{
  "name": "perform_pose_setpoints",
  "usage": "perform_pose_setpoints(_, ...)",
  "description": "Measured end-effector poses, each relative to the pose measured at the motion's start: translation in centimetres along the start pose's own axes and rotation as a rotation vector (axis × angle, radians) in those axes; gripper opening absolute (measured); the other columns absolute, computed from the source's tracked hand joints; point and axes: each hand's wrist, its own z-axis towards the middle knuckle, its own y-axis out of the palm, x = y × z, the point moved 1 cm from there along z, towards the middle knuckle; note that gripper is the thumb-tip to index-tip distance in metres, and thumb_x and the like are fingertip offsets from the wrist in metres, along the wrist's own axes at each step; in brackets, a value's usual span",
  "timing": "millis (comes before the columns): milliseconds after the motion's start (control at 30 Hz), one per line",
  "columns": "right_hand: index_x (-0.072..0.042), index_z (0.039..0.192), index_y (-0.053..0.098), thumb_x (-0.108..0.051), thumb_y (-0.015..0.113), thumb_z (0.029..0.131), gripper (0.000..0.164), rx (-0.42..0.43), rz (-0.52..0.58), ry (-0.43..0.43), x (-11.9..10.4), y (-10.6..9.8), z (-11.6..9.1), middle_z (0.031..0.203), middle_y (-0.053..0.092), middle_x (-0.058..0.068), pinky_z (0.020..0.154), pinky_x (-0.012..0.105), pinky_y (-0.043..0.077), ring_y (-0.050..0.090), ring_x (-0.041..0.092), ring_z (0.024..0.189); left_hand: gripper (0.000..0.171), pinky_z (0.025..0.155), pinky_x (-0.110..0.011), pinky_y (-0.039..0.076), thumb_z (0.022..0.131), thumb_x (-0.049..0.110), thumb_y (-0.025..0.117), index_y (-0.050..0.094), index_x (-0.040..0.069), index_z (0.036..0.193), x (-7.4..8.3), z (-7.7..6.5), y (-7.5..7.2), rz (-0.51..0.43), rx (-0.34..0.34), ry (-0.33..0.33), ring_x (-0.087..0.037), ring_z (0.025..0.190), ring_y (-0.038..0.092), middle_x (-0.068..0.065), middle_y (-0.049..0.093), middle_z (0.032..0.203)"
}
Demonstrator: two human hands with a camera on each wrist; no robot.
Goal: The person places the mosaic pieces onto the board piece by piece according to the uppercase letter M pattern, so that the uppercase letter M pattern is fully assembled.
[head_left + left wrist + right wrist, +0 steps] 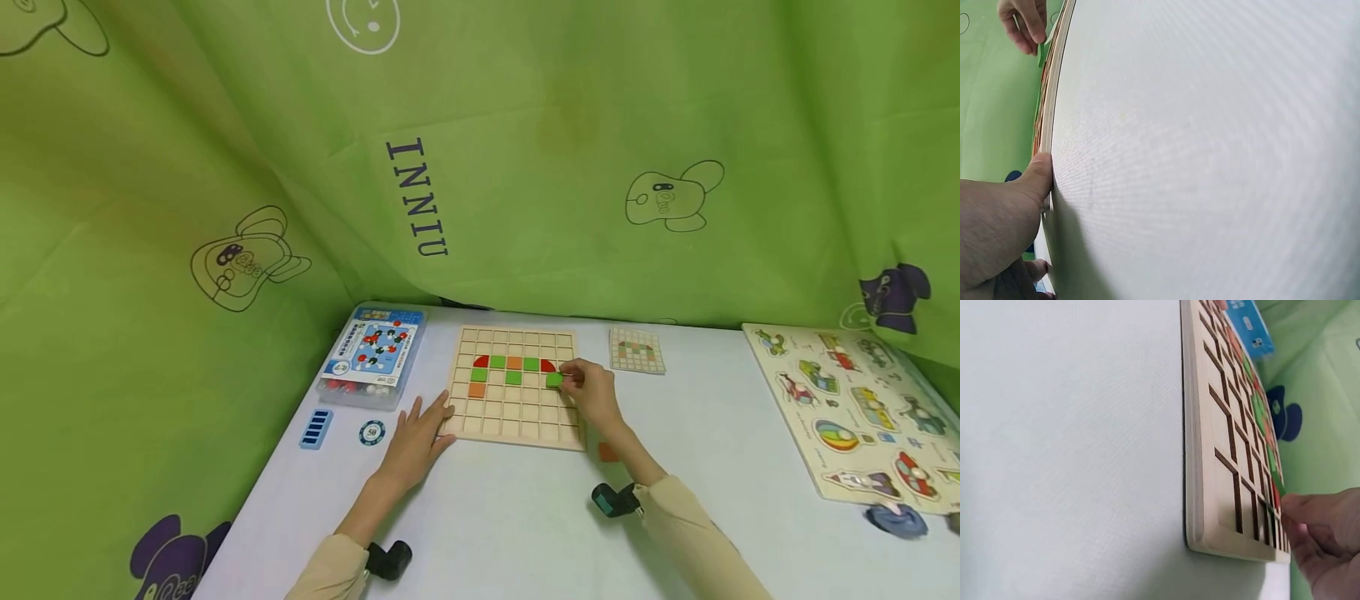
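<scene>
A wooden grid board (517,411) lies on the white table, with red, green and orange pieces set in its upper squares. My right hand (592,392) pinches a green square tile (553,380) over the board's right side, just below a red quarter-round piece (548,366). In the right wrist view the same green tile (1278,484) stands tilted between thumb and finger. My left hand (414,442) rests at the board's left edge with fingers spread, and its thumb (1037,177) touches the board's side in the left wrist view.
A small pattern card (636,350) lies right of the board. One orange tile (608,452) is on the table under the right forearm. At left are a boxed set (371,354), a blue block (317,428) and a round chip (372,432). A picture puzzle board (855,417) lies far right.
</scene>
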Motion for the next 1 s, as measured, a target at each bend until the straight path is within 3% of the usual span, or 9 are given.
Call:
perform_pose_setpoints(400, 0.014, 0.103, 0.064, 0.015, 0.07, 0.078, 0.026, -0.048, 0.017, 0.01, 0.0, 0.1, 0.2, 0.099, 0.068, 0.027, 0.072, 0.035, 0.058, 0.068, 0.036, 0.084, 0.042, 0.104, -0.07, 0.02, 0.093, 0.022, 0.061, 0.055, 0.005, 0.132, 0.2, 0.3, 0.2, 0.005, 0.008, 0.021, -0.052, 0.136, 0.025, -0.011, 0.034, 0.153)
perform_pose_setpoints(600, 0.011, 0.108, 0.064, 0.009, 0.07, 0.081, 0.027, -0.071, 0.107, 0.085, 0.6, -1.6, -0.5, 0.104, 0.067, 0.026, 0.076, 0.032, 0.057, 0.068, 0.037, 0.09, 0.043, 0.105, -0.07, 0.019, 0.094, 0.022, 0.061, 0.054, 0.005, 0.132, 0.3, 0.3, 0.2, 0.0, 0.004, 0.022, -0.052, 0.135, 0.024, -0.011, 0.034, 0.153)
perform_pose_setpoints(833, 0.01, 0.111, 0.062, 0.003, 0.067, 0.086, 0.026, -0.162, 0.201, 0.124, 2.4, -5.4, -3.5, 0.108, 0.066, 0.025, 0.078, 0.017, 0.052, 0.066, 0.024, 0.092, 0.043, 0.105, -0.07, 0.018, 0.094, 0.023, 0.061, 0.054, 0.006, 0.132, 0.2, 0.1, -0.1, 0.005, 0.002, 0.015, -0.053, 0.135, 0.023, -0.012, 0.033, 0.153)
perform_pose_setpoints(1000, 0.007, 0.109, 0.064, 0.001, 0.068, 0.086, 0.025, -0.216, 0.165, 0.059, 3.5, -7.2, -6.5, 0.103, 0.068, 0.02, 0.077, 0.016, 0.051, 0.065, 0.011, 0.086, 0.042, 0.106, -0.069, 0.018, 0.094, 0.023, 0.061, 0.054, 0.007, 0.132, 0.2, 0.1, -0.1, 0.008, -0.003, -0.001, -0.051, 0.136, 0.023, -0.012, 0.033, 0.153)
